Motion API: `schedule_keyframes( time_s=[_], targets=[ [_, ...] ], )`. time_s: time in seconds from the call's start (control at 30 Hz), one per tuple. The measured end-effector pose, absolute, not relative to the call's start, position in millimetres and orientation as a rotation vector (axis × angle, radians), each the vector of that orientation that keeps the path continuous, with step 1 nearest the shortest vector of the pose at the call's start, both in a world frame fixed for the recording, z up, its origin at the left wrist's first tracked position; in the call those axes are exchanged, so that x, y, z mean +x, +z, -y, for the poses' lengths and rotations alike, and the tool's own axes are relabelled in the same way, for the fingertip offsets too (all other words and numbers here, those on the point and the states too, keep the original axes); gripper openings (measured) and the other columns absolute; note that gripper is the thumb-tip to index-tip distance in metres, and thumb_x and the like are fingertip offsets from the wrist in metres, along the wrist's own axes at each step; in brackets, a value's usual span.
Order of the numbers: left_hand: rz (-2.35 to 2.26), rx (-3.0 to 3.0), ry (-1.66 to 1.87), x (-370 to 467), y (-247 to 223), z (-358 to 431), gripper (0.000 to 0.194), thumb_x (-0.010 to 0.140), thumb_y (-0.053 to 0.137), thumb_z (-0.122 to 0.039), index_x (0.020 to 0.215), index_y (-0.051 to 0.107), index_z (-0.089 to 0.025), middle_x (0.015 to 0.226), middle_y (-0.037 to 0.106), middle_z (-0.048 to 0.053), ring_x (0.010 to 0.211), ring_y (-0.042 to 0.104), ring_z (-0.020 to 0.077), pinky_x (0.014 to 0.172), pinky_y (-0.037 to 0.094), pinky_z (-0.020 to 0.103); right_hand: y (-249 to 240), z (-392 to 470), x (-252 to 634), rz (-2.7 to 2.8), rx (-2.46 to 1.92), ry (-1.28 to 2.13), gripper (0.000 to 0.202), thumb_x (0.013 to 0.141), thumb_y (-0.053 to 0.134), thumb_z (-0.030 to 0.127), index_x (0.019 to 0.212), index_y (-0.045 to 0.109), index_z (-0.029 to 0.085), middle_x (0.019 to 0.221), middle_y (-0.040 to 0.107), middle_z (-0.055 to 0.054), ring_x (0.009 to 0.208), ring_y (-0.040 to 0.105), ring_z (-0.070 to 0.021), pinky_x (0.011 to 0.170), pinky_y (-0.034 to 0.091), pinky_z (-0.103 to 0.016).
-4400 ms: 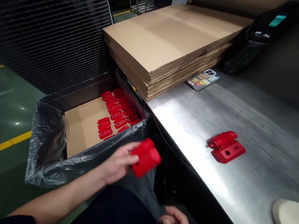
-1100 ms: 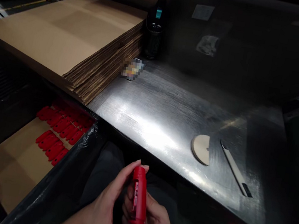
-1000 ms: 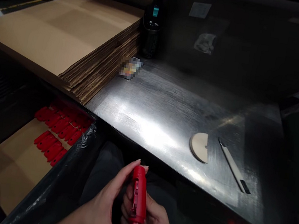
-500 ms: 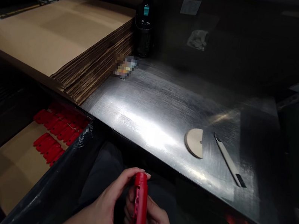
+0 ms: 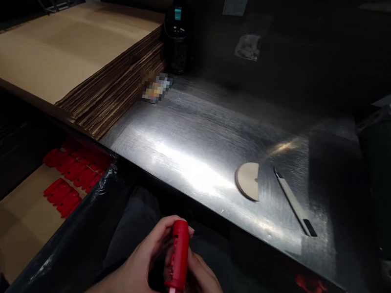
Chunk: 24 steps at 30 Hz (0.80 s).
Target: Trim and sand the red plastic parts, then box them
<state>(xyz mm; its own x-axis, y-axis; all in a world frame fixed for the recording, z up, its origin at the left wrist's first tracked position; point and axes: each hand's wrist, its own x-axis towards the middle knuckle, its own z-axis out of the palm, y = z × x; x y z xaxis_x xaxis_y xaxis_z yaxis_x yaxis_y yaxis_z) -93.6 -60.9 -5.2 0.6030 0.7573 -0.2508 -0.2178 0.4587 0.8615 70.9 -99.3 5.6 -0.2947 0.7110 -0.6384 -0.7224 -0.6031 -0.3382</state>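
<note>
A red plastic part (image 5: 180, 258) stands upright between my two hands below the table's front edge. My left hand (image 5: 140, 271) curves round its left side, with fingertips at the top and the thumb at the bottom end. Against its right side are the fingers of my right hand (image 5: 208, 287), partly hidden behind the part. On the metal table (image 5: 183, 129) lie a pale half-round piece (image 5: 248, 180) and, to its right, a white-handled knife-like tool (image 5: 294, 202) with a dark end.
Stacked cardboard sheets (image 5: 67, 42) cover the table's left end, beside a black bottle-like object (image 5: 178, 40). Several red parts (image 5: 63, 195) lie on cardboard in a plastic-lined box (image 5: 75, 221) at lower left. Another red object (image 5: 310, 285) shows below the table's front edge.
The red part has turned slightly between my hands, and its lower end now shows a pale spot. The view has shifted a little, so the table items appear farther left.
</note>
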Motion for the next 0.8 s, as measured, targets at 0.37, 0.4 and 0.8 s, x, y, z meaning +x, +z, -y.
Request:
schedule_keyframes(
  time_s=[0.37, 0.4, 0.8],
  targets=[
    [-0.677, 0.905, 0.686, -88, -6, 62, 0.121, 0.057, 0.106, -0.052, 0.158, 0.041, -0.033, 0.162, 0.050, 0.020, 0.151, 0.050, 0.0448, 0.123, 0.045, 0.057, -17, 114, 89, 0.534, -1.379, 1.935, 0.075, 0.089, 0.063, 0.089, 0.108, 0.079, 0.018, 0.095, 0.074, -0.008, 0.089, 0.065, -0.0240, 0.083, 0.050, -0.034],
    [-0.677, 0.924, 0.694, -88, -6, 61, 0.118, 0.060, 0.105, -0.053, 0.158, 0.042, -0.032, 0.162, 0.050, 0.020, 0.149, 0.053, 0.0437, 0.121, 0.048, 0.055, -16, 112, 90, 0.586, -1.408, 1.903, 0.076, 0.090, 0.061, 0.090, 0.107, 0.079, 0.019, 0.095, 0.074, -0.007, 0.088, 0.064, -0.0239, 0.081, 0.050, -0.034],
    [-0.741, 0.986, 0.713, -88, -9, 43, 0.113, 0.062, 0.105, -0.046, 0.157, 0.044, -0.033, 0.160, 0.054, 0.018, 0.152, 0.049, 0.0436, 0.129, 0.035, 0.062, -9, 80, 152, 1.099, -1.834, 1.271, 0.048, 0.103, 0.056, 0.071, 0.108, 0.072, 0.026, 0.093, 0.075, -0.003, 0.081, 0.066, -0.0212, 0.069, 0.045, -0.030]
  ],
)
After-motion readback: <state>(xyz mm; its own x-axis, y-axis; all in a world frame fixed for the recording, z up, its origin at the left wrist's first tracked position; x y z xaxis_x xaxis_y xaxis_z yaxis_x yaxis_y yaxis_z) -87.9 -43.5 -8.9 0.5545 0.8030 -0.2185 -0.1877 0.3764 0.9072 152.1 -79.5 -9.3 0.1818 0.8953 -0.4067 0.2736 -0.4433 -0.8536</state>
